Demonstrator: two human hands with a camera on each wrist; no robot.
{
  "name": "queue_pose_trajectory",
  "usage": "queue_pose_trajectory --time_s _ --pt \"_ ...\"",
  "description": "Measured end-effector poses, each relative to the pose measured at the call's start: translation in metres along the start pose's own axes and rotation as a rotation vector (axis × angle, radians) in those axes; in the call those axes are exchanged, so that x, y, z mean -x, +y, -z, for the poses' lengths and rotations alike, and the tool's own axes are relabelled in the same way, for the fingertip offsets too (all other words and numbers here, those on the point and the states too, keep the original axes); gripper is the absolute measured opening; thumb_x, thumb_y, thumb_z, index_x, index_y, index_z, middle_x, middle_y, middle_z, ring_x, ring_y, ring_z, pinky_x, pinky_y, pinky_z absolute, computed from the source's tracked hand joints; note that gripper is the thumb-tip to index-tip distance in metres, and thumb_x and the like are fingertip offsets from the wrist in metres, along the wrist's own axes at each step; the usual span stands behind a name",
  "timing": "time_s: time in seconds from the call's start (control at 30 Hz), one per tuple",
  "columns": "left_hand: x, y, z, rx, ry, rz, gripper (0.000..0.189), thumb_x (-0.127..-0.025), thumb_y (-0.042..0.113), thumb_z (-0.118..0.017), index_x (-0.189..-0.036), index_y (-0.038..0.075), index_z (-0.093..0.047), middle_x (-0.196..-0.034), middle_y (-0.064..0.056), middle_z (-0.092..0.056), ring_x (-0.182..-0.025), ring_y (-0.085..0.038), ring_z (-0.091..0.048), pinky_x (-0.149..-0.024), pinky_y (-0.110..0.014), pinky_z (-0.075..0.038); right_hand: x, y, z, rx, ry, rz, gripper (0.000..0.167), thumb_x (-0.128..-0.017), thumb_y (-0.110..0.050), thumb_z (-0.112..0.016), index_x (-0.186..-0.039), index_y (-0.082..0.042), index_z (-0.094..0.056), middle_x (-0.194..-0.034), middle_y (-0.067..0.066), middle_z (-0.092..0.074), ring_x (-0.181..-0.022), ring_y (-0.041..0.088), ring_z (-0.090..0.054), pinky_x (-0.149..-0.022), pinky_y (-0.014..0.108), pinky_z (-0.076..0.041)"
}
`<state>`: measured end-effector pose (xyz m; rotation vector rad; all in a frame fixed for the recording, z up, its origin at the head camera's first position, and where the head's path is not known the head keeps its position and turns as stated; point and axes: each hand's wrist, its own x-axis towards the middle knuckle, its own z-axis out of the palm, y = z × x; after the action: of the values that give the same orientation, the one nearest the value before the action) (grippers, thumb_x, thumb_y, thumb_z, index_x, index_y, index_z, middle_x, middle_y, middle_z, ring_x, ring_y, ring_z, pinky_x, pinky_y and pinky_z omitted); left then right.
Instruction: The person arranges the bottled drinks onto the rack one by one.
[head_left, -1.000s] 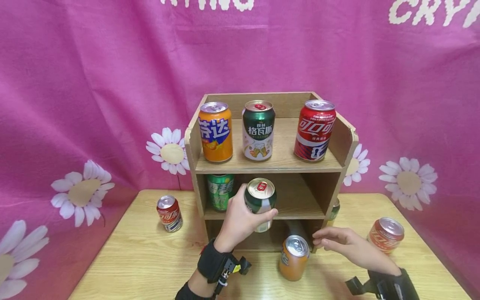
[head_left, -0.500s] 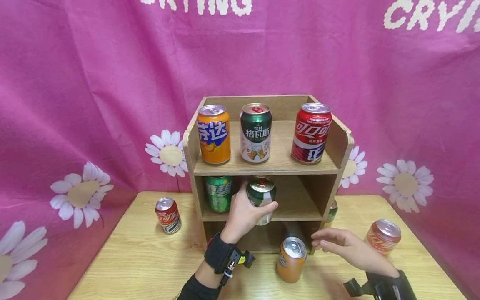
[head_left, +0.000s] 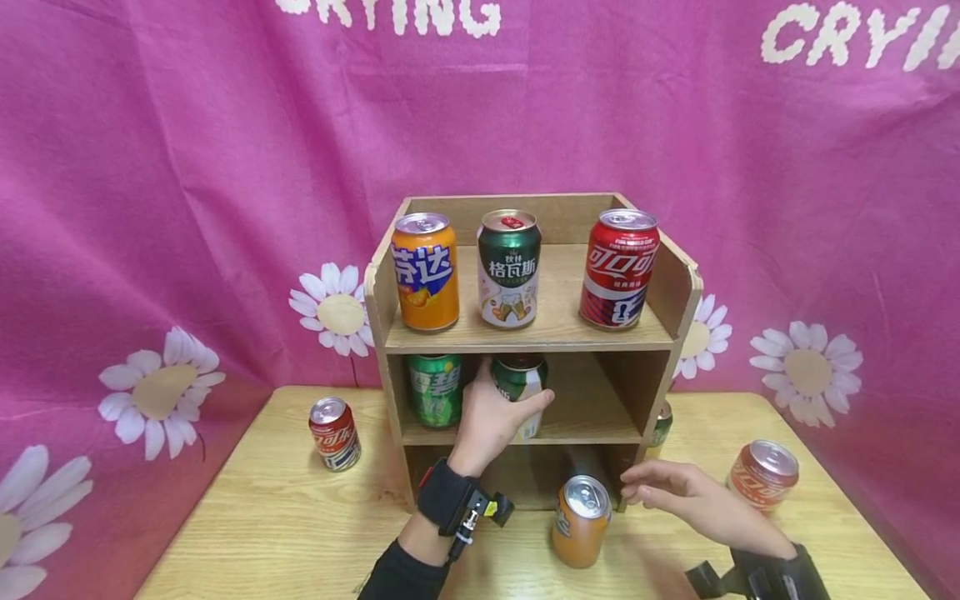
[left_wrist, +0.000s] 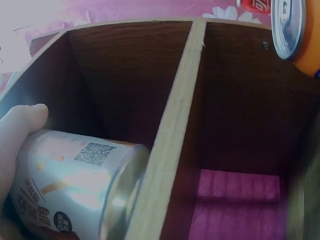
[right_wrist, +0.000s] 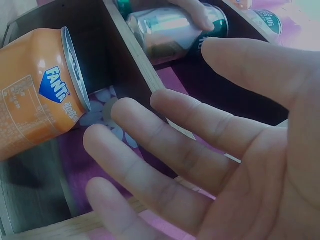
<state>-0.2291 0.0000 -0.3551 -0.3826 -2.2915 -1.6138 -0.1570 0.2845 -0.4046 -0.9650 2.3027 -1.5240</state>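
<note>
Green can (head_left: 522, 382) below mid-frame, clamped in left hand (head_left: 489, 423) (right hand (head_left: 692, 497), fingers apart), could tip if the shelf edge (head_left: 588, 439) snags it.

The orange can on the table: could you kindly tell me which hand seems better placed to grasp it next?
Probably the right: the right hand holds nothing and is close to the orange can, while the left hand grips a green-and-white can at the middle shelf.

Head view forward and down, close wrist views, all sharing the held can (head_left: 517, 382)
</note>
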Motion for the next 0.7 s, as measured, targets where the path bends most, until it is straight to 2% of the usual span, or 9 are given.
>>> queue_pose_trajectory --time_s 0.13,0.23,0.33,0.5,0.6,0.7 --pt "-0.003 -0.001 -0.003 0.012 0.021 -0.007 0.084 -0.069 0.040 -0.082 -0.136 0.012 -0.041 -0.115 -0.005 -0.060 -0.100 -0.017 -0.059 -0.086 -0.033 -0.047 0.002 -0.001 0.000 0.018 0.008 0.012 0.026 -0.099 0.000 -0.043 -0.121 0.010 -0.051 -0.109 0.003 -0.065 -0.101 0.016 -0.061 -0.085 0.026 -0.049" --pt "-0.003 -0.004 -0.004 0.038 0.007 -0.006 0.087 -0.070 0.040 -0.082 -0.139 0.012 -0.037 -0.121 -0.006 -0.057 -0.107 -0.019 -0.056 -0.090 -0.035 -0.045 0.003 -0.001 -0.001 0.029 0.009 0.015 0.026 -0.099 0.001 -0.042 -0.121 0.010 -0.051 -0.109 0.003 -0.065 -0.100 0.016 -0.062 -0.084 0.027 -0.050" --pt "-0.002 -0.008 -0.004 0.108 -0.057 0.007 0.089 -0.072 0.034 -0.082 -0.143 0.014 -0.031 -0.127 -0.007 -0.053 -0.113 -0.020 -0.053 -0.096 -0.036 -0.040 0.003 -0.001 0.000 0.034 0.009 0.020 0.026 -0.099 0.002 -0.041 -0.121 0.010 -0.051 -0.109 0.003 -0.065 -0.100 0.015 -0.062 -0.083 0.027 -0.050" --pt "0.000 -0.017 0.001 0.260 -0.190 0.007 0.094 -0.071 0.010 -0.078 -0.146 0.014 -0.021 -0.131 -0.008 -0.045 -0.115 -0.022 -0.048 -0.100 -0.039 -0.034 0.003 0.001 0.001 0.038 0.006 0.020 0.026 -0.099 0.002 -0.041 -0.122 0.010 -0.050 -0.110 0.003 -0.065 -0.101 0.016 -0.061 -0.084 0.026 -0.050" --pt "0.001 -0.020 0.003 0.271 -0.222 0.003 0.093 -0.070 0.007 -0.074 -0.145 0.013 -0.020 -0.129 -0.009 -0.043 -0.112 -0.023 -0.047 -0.099 -0.040 -0.034 0.002 0.001 0.002 0.032 0.004 0.019 0.026 -0.099 0.002 -0.041 -0.122 0.011 -0.050 -0.110 0.002 -0.065 -0.101 0.016 -0.061 -0.084 0.025 -0.049" --pt "0.002 -0.022 0.003 0.243 -0.213 0.007 0.091 -0.070 0.010 -0.074 -0.145 0.012 -0.021 -0.127 -0.008 -0.045 -0.111 -0.022 -0.048 -0.097 -0.040 -0.036 0.001 0.000 0.002 0.018 -0.002 0.019 0.026 -0.099 0.002 -0.041 -0.122 0.013 -0.049 -0.110 0.002 -0.065 -0.101 0.013 -0.061 -0.085 0.024 -0.049"
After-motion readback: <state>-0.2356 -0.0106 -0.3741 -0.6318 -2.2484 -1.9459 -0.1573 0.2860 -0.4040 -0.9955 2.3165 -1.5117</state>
